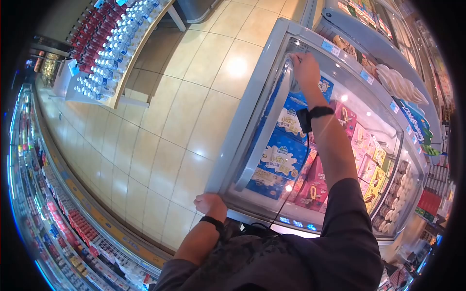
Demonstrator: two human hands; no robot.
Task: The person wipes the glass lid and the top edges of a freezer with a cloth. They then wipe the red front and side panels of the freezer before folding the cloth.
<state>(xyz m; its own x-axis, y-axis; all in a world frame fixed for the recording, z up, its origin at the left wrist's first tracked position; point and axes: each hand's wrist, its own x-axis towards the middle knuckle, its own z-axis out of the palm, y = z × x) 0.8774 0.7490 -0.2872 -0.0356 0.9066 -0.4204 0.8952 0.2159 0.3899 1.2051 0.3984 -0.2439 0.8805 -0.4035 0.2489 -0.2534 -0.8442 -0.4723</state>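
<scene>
A chest freezer [223, 169] with a glass top stands before me, holding blue ice cream boxes [280, 155], pink boxes [313, 194] and yellow boxes [377, 177]. My right hand [306, 70] is at the freezer's far left corner, fingers closed on something pale, perhaps a cloth, against the glass; its exact shape is unclear. A black device on a wristband [320, 112] sits on that wrist, with a cable hanging down. My left hand [211, 204] is curled at the near left corner of the freezer, beside its rim; what it holds, if anything, is hidden.
Rows of bottles [114, 53] stand on a wooden-edged table at the upper left. Store shelves [63, 213] with small goods curve along the left. Tiled floor [170, 116] lies between them and the freezer. An ice cream picture panel [400, 85] lines the freezer's far right side.
</scene>
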